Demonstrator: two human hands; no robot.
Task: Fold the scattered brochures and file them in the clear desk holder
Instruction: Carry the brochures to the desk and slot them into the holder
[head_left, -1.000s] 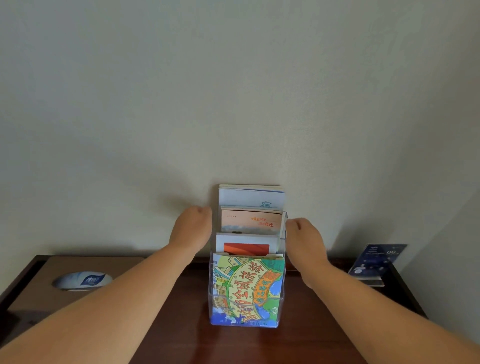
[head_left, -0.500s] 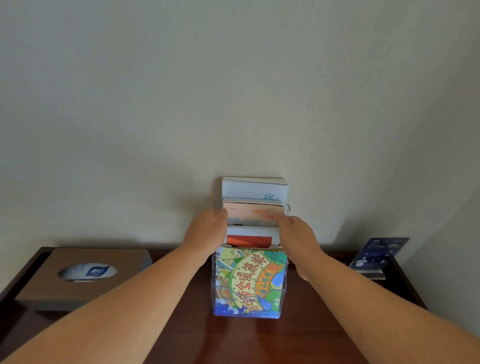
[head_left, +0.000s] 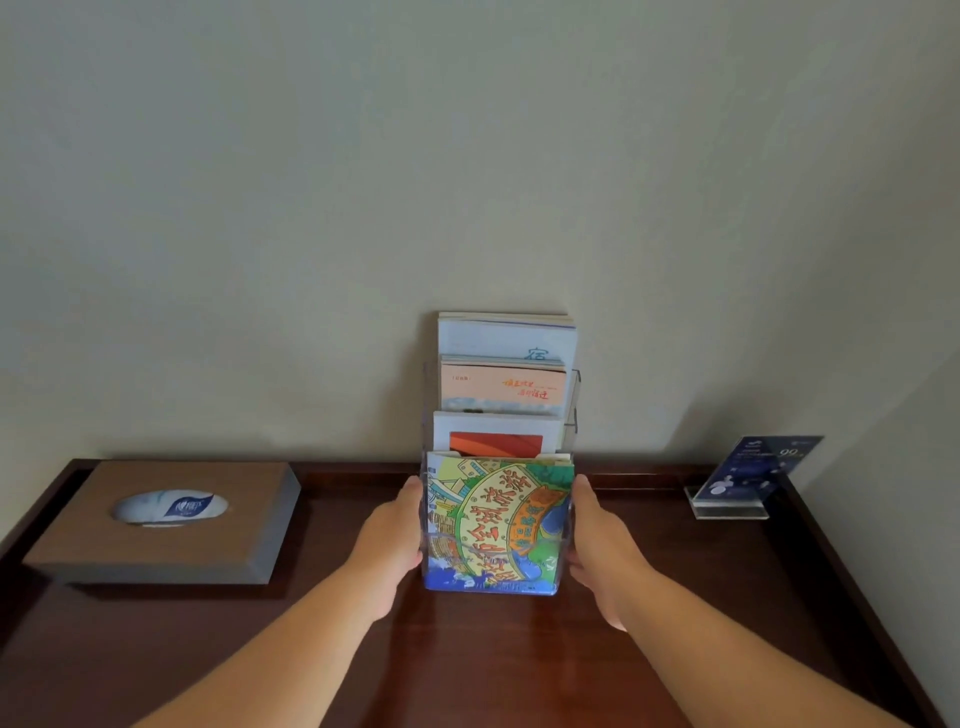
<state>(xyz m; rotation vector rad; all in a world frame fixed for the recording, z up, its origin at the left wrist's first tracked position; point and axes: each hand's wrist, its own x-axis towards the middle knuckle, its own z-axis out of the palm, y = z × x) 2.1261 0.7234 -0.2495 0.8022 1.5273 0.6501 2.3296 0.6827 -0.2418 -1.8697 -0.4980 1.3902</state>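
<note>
On the bench, a tissue box sits well left of the holder. My left grip lies flat, fingers straight, on the holder's left wall; brochures stand tiered inside; my right grip lies flat on its right wall.

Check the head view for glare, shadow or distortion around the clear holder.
Head view: sharp throughout; soft sheen on the desk in front of the clear holder; faint shadow on the wall right of it; wide-angle stretch toward the corners.
</note>
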